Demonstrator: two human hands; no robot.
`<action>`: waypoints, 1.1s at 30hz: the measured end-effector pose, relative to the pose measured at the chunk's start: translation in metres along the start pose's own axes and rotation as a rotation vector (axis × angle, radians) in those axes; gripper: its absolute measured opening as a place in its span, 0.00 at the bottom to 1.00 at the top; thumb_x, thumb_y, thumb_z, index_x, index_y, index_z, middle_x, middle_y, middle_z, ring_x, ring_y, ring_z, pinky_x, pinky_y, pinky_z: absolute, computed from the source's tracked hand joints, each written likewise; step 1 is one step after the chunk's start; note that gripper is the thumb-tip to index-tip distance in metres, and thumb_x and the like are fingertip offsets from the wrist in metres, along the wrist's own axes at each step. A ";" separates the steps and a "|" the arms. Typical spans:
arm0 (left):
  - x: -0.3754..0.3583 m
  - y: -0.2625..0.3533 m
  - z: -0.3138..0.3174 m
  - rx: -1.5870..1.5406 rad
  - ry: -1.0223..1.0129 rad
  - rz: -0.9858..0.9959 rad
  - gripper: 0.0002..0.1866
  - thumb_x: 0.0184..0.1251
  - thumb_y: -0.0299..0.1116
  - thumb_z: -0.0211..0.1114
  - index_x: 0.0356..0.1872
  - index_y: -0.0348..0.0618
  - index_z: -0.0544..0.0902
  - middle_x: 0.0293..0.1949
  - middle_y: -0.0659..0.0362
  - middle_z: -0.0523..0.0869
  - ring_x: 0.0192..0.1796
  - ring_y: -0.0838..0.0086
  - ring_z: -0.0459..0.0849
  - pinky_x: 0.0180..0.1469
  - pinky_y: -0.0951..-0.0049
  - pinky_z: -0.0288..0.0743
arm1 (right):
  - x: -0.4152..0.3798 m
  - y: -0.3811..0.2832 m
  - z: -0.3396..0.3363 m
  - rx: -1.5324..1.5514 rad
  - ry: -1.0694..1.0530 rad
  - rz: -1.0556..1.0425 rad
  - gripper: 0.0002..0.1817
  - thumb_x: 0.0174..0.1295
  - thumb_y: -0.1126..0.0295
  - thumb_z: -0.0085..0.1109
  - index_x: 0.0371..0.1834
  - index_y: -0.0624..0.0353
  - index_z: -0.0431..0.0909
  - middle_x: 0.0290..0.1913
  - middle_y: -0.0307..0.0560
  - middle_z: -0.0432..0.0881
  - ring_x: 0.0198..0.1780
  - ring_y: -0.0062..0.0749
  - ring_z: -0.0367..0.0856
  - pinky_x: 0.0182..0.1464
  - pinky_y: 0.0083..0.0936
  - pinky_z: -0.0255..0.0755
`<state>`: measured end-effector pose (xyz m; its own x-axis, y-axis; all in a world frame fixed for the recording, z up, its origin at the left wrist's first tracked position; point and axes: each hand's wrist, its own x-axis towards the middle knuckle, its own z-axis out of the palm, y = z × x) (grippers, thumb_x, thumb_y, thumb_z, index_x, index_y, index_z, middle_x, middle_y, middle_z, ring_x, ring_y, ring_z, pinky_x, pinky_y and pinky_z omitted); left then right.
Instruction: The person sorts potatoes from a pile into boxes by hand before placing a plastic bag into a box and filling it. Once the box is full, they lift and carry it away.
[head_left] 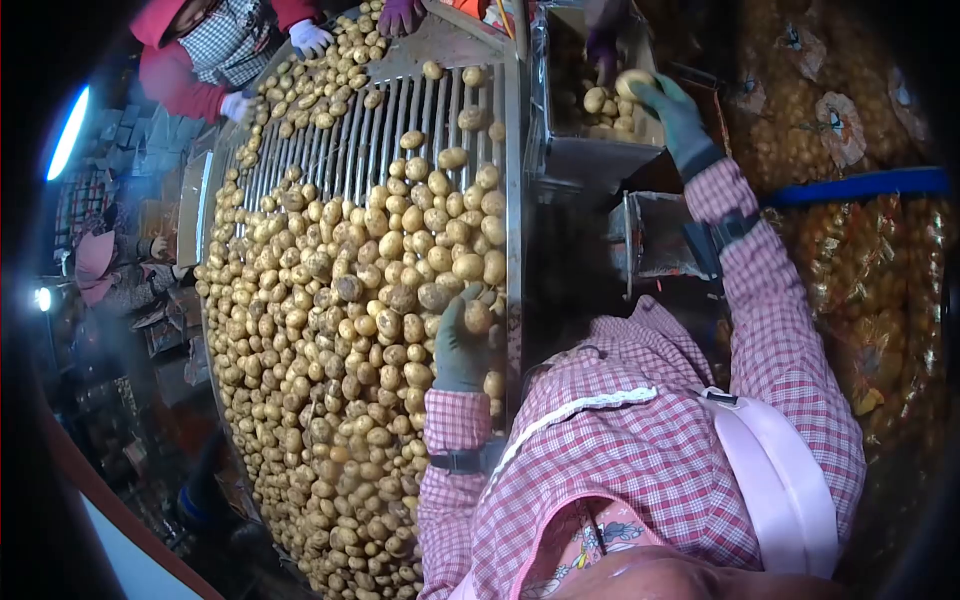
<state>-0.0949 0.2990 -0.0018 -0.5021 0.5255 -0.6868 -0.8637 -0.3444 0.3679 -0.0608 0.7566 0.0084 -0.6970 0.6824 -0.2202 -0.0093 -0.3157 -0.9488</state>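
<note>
My left hand (462, 345), in a grey-green glove, is at the right edge of the roller table, its fingers curled round a brownish potato (478, 317). Many other potatoes (340, 340) lie beside and below it on the rollers. My right hand (672, 112), gloved the same way, reaches over the corner of a box (600, 150) at the top right, with a pale potato (632, 84) held at its fingertips. Inside that box, below the held potato, are several potatoes (608, 108).
Metal rollers (380, 130) show at the table's far end. Co-workers' gloved hands (310, 38) are at the top, one purple-gloved hand (601, 50) inside the box. A metal rail (514, 200) edges the table. Filled net sacks (860, 280) stand at the right.
</note>
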 end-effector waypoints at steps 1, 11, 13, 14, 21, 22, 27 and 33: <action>-0.002 0.001 -0.001 -0.008 0.002 0.004 0.21 0.77 0.44 0.60 0.62 0.42 0.79 0.51 0.57 0.85 0.47 0.69 0.85 0.36 0.78 0.83 | -0.011 0.002 -0.011 -0.073 0.061 -0.029 0.24 0.67 0.68 0.70 0.64 0.66 0.77 0.54 0.43 0.85 0.52 0.23 0.83 0.57 0.21 0.77; 0.020 0.005 0.001 -0.021 -0.007 -0.022 0.23 0.81 0.44 0.54 0.65 0.40 0.77 0.57 0.51 0.85 0.53 0.61 0.86 0.44 0.70 0.87 | 0.024 -0.019 -0.151 -0.506 0.380 -0.214 0.25 0.66 0.66 0.72 0.63 0.63 0.79 0.56 0.44 0.85 0.57 0.25 0.81 0.60 0.22 0.74; 0.028 0.005 0.006 -0.094 -0.064 -0.077 0.21 0.80 0.44 0.55 0.64 0.42 0.78 0.55 0.52 0.85 0.53 0.62 0.86 0.53 0.71 0.85 | -0.018 -0.026 -0.092 -0.319 0.126 -0.283 0.24 0.69 0.67 0.68 0.66 0.62 0.78 0.58 0.45 0.85 0.60 0.25 0.80 0.62 0.23 0.74; 0.032 0.003 0.012 -0.054 -0.073 -0.040 0.21 0.80 0.44 0.55 0.64 0.42 0.78 0.55 0.52 0.85 0.54 0.63 0.86 0.55 0.70 0.84 | -0.034 -0.005 -0.070 -0.203 -0.098 -0.238 0.23 0.71 0.70 0.64 0.67 0.62 0.75 0.54 0.45 0.86 0.55 0.26 0.84 0.59 0.24 0.78; 0.030 -0.013 0.061 0.645 -0.186 0.342 0.25 0.82 0.41 0.53 0.71 0.37 0.74 0.61 0.55 0.82 0.62 0.72 0.79 0.66 0.70 0.73 | -0.154 0.114 0.122 0.438 -0.518 0.785 0.22 0.76 0.52 0.56 0.65 0.51 0.78 0.52 0.46 0.84 0.40 0.36 0.87 0.39 0.39 0.87; 0.022 -0.013 0.064 0.740 -0.154 0.419 0.24 0.82 0.39 0.53 0.71 0.36 0.73 0.61 0.54 0.81 0.63 0.71 0.79 0.65 0.72 0.73 | -0.153 0.119 0.130 0.514 -0.548 0.886 0.21 0.76 0.51 0.57 0.63 0.51 0.79 0.51 0.45 0.85 0.39 0.34 0.87 0.38 0.37 0.86; -0.019 0.004 0.039 0.552 -0.092 0.410 0.21 0.82 0.37 0.54 0.68 0.37 0.76 0.60 0.54 0.82 0.57 0.70 0.83 0.58 0.71 0.81 | -0.148 0.138 0.157 0.302 -0.779 1.065 0.15 0.75 0.57 0.59 0.50 0.56 0.84 0.38 0.40 0.86 0.34 0.24 0.86 0.24 0.21 0.78; -0.076 0.034 -0.044 0.577 0.521 0.578 0.19 0.80 0.40 0.59 0.63 0.42 0.82 0.54 0.55 0.84 0.54 0.70 0.84 0.55 0.69 0.82 | -0.124 0.107 0.167 -0.069 -0.724 0.746 0.17 0.75 0.61 0.50 0.46 0.62 0.84 0.32 0.46 0.85 0.18 0.24 0.77 0.15 0.16 0.68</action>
<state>-0.0837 0.2133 0.0352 -0.8939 -0.0637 -0.4438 -0.4475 0.0663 0.8918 -0.0950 0.5281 -0.0275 -0.7725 -0.2368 -0.5892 0.6258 -0.4413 -0.6432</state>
